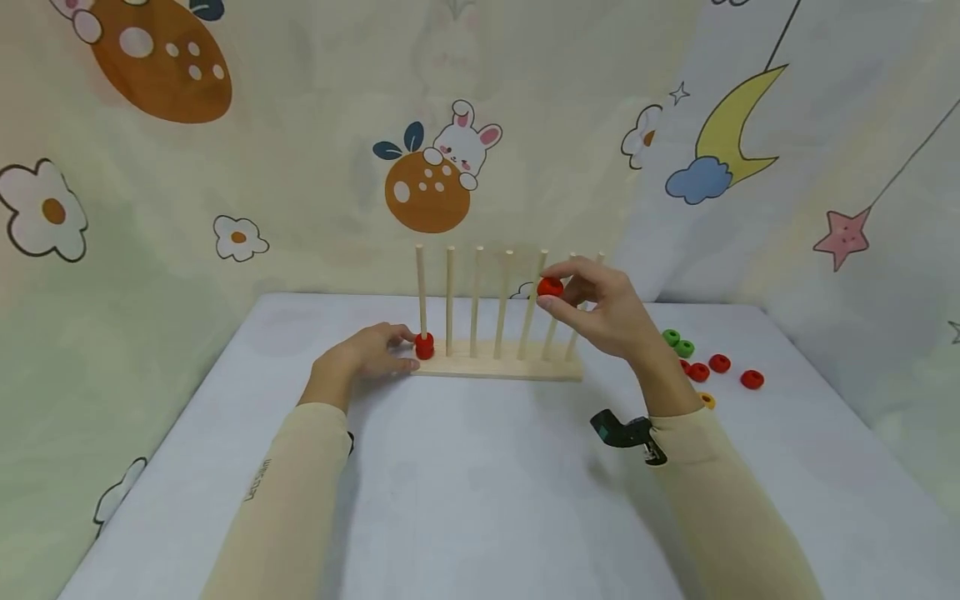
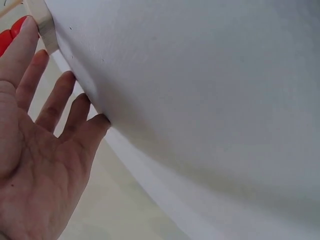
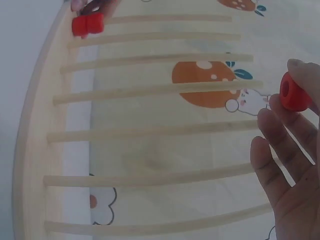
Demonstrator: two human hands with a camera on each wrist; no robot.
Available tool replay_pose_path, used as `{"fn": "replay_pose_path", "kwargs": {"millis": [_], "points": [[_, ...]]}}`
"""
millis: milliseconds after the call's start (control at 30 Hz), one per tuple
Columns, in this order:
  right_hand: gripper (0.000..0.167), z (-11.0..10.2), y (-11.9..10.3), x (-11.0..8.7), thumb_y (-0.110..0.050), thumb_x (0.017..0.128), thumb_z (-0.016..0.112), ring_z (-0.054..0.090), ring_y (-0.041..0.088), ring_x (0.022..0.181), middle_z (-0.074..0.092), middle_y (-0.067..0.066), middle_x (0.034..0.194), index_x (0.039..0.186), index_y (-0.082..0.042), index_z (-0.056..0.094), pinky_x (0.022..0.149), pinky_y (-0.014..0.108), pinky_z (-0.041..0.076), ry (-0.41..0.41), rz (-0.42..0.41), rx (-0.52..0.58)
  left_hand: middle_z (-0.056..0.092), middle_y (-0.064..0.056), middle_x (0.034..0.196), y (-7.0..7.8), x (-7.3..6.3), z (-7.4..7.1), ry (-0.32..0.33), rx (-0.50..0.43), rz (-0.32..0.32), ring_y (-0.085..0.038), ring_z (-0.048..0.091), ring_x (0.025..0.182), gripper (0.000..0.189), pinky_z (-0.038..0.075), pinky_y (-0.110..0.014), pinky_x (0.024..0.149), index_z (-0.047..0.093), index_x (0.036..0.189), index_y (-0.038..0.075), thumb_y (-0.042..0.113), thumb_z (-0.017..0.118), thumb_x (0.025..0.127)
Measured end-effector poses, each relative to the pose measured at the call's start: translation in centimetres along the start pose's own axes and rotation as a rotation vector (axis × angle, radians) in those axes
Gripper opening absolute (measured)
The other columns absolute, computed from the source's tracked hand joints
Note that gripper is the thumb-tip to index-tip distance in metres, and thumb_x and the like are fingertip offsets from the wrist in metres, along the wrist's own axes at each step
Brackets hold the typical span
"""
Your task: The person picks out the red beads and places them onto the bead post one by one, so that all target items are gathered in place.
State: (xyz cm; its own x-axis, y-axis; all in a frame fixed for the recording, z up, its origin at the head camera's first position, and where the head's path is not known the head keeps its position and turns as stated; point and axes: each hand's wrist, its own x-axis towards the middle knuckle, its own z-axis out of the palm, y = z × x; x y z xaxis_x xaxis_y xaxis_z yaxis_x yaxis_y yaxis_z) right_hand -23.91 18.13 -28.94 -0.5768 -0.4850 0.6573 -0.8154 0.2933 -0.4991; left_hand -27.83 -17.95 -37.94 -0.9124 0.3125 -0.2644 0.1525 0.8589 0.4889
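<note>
A wooden rack with a row of upright pegs stands on the table. Two red beads are stacked at the bottom of its leftmost peg. My left hand is at the rack's left end, thumb and forefinger by the base, the other fingers loosely extended in the left wrist view. Between the thumb and fingertips of my right hand a third red bead is pinched, raised near the tops of the right-hand pegs. Its hole shows in the right wrist view.
Right of the rack lie loose beads: green ones, several red ones and a yellow one, partly behind my right forearm. A patterned cloth hangs behind the white table.
</note>
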Motion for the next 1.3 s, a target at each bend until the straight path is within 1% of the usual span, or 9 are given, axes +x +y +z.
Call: {"fn": "replay_pose_path", "kwargs": {"millis": [100, 200, 400, 600, 700, 833, 933, 1167, 1300], "points": [[0.037, 0.8, 0.1, 0.5, 0.011, 0.083, 0.078, 0.065, 0.015, 0.063, 0.072, 0.007, 0.098, 0.117, -0.002, 0.07, 0.063, 0.019, 0.053, 0.052, -0.023, 0.017, 0.049, -0.019, 0.152, -0.4, 0.0, 0.1, -0.008, 0.0, 0.022, -0.04, 0.041, 0.143, 0.053, 0.034, -0.062, 0.116, 0.056, 0.143, 0.022, 0.039, 0.072, 0.095], [0.036, 1.4, -0.1, 1.3, 0.01, 0.083, 0.079, 0.064, 0.015, 0.06, 0.073, 0.007, 0.097, 0.117, -0.003, 0.07, 0.06, 0.02, 0.051, 0.073, -0.019, 0.034, 0.049, -0.018, 0.152, -0.4, 0.1, 0.2, -0.009, 0.008, 0.03, -0.039, 0.042, 0.143, 0.054, 0.034, -0.061, 0.117, 0.056, 0.144, 0.024, 0.04, 0.072, 0.095], [0.033, 2.7, -0.4, 3.1, 0.005, 0.086, 0.079, 0.061, 0.02, 0.057, 0.073, 0.008, 0.098, 0.117, -0.002, 0.07, 0.055, 0.023, 0.049, 0.061, -0.015, 0.09, 0.05, -0.015, 0.151, 0.0, 0.1, 0.3, 0.001, 0.017, 0.018, -0.036, 0.043, 0.142, 0.052, 0.035, -0.06, 0.117, 0.055, 0.144, 0.025, 0.039, 0.07, 0.096], [0.033, 3.7, -0.8, 4.4, 0.006, 0.086, 0.078, 0.05, 0.016, 0.051, 0.069, 0.006, 0.096, 0.117, -0.005, 0.07, 0.049, 0.023, 0.042, 0.073, -0.017, 0.113, 0.051, -0.014, 0.15, 0.5, 0.3, 0.5, -0.009, -0.002, 0.023, -0.035, 0.043, 0.142, 0.053, 0.035, -0.059, 0.117, 0.056, 0.145, 0.026, 0.039, 0.071, 0.096], [0.033, 4.5, -1.0, 5.3, 0.003, 0.088, 0.077, 0.048, 0.016, 0.049, 0.068, 0.006, 0.099, 0.119, -0.004, 0.069, 0.048, 0.023, 0.041, 0.059, -0.016, 0.139, 0.05, -0.013, 0.151, 0.4, 0.2, 0.4, -0.01, -0.006, -0.004, -0.035, 0.042, 0.144, 0.054, 0.034, -0.06, 0.117, 0.056, 0.145, 0.027, 0.038, 0.072, 0.095], [0.033, 5.6, -1.1, 6.3, -0.001, 0.089, 0.078, 0.046, 0.015, 0.046, 0.068, 0.007, 0.103, 0.12, -0.003, 0.069, 0.046, 0.023, 0.04, 0.049, -0.033, 0.109, 0.049, -0.013, 0.153, 0.1, -0.1, 0.1, -0.008, 0.002, -0.022, -0.035, 0.041, 0.145, 0.054, 0.034, -0.06, 0.118, 0.056, 0.145, 0.027, 0.038, 0.072, 0.095], [0.032, 6.2, -1.0, 7.0, -0.003, 0.089, 0.079, 0.045, 0.015, 0.045, 0.069, 0.006, 0.103, 0.12, -0.003, 0.068, 0.045, 0.023, 0.04, 0.052, -0.047, 0.09, 0.049, -0.014, 0.153, -0.2, -0.1, -0.1, -0.013, 0.006, -0.013, -0.036, 0.041, 0.145, 0.054, 0.034, -0.06, 0.118, 0.055, 0.146, 0.027, 0.038, 0.071, 0.095], [0.033, 7.6, -1.3, 8.4, -0.004, 0.092, 0.075, 0.049, 0.018, 0.043, 0.067, 0.007, 0.108, 0.123, -0.002, 0.065, 0.045, 0.024, 0.046, 0.042, 0.01, 0.122, 0.048, -0.015, 0.154, -0.6, -0.3, -0.1, -0.011, 0.001, -0.026, -0.036, 0.039, 0.146, 0.055, 0.032, -0.062, 0.118, 0.055, 0.147, 0.027, 0.039, 0.072, 0.095], [0.032, 8.6, -2.1, 9.2, -0.009, 0.095, 0.074, 0.049, 0.018, 0.051, 0.068, 0.007, 0.114, 0.126, -0.005, 0.065, 0.049, 0.022, 0.044, 0.058, 0.061, 0.001, 0.047, -0.014, 0.155, -0.5, -0.4, -0.2, -0.009, 0.001, -0.038, -0.036, 0.039, 0.146, 0.057, 0.033, -0.064, 0.116, 0.054, 0.148, 0.029, 0.041, 0.072, 0.095]]}}
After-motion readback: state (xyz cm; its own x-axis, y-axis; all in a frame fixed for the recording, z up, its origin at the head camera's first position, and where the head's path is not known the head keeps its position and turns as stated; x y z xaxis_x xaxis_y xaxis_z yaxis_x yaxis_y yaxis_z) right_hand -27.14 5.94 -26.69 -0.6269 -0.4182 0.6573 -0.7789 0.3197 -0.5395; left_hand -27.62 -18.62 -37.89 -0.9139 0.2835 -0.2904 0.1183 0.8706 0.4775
